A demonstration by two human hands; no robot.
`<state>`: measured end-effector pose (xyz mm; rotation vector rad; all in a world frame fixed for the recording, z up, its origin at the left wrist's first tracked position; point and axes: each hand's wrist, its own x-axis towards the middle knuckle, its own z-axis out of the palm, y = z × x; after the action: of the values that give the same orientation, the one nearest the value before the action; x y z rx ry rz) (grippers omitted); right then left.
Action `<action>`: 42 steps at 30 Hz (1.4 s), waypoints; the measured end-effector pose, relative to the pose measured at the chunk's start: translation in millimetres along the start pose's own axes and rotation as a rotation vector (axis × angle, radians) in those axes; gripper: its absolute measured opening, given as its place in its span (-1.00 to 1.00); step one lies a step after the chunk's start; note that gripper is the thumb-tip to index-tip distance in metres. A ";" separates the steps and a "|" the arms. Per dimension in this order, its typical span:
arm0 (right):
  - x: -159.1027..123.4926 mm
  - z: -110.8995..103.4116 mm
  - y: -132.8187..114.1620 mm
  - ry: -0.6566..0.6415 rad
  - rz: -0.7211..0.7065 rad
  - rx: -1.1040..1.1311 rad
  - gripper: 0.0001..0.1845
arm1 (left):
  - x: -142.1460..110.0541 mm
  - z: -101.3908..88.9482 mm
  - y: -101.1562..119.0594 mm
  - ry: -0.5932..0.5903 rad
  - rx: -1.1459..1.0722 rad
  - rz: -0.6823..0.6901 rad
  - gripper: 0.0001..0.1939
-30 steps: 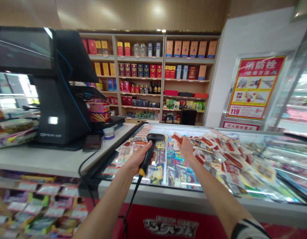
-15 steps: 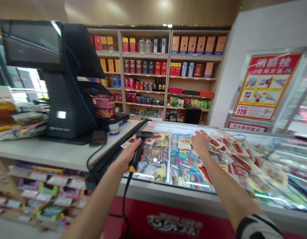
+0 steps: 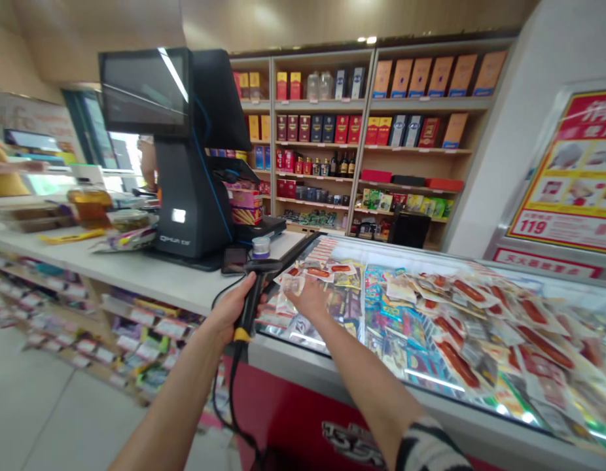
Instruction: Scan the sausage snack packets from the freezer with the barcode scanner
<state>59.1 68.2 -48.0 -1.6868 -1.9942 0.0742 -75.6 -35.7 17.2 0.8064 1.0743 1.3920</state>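
Black scanner [image 3: 250,301] being marked by yellow at its lower end.
Reddish-brown sausages [image 3: 457,365] are being framed by white-and-clear wrappers [image 3: 400,288]. The sleeve [image 3: 430,446] is being patterned in black and white. The black register [image 3: 188,190] is being edged in blue, the freezer front [image 3: 283,399] faced in red, the red poster [image 3: 570,176] bordered in yellow.

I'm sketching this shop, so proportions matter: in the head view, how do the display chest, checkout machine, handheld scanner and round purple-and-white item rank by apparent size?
1. Display chest, cut off by the frame's edge
2. Checkout machine
3. Handheld scanner, partly covered by the left hand
4. Round purple-and-white item
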 end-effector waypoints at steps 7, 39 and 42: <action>2.3 11.9 -11.2 -0.060 0.013 -0.037 -0.34 | -1.6 8.9 -2.1 -0.031 0.006 -0.016 -0.65; -4.2 -95.7 208.0 0.547 -0.123 -0.204 -0.55 | 1.5 127.6 -30.4 -0.452 -0.025 -0.127 -0.65; -0.4 -115.3 219.6 0.587 0.083 -0.239 -0.56 | 4.9 124.1 -28.2 -0.390 -0.024 -0.106 -0.67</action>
<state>306.0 83.7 -29.1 -1.6808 -1.5321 -0.5852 48.8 -13.8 33.4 0.9434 0.7839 1.0988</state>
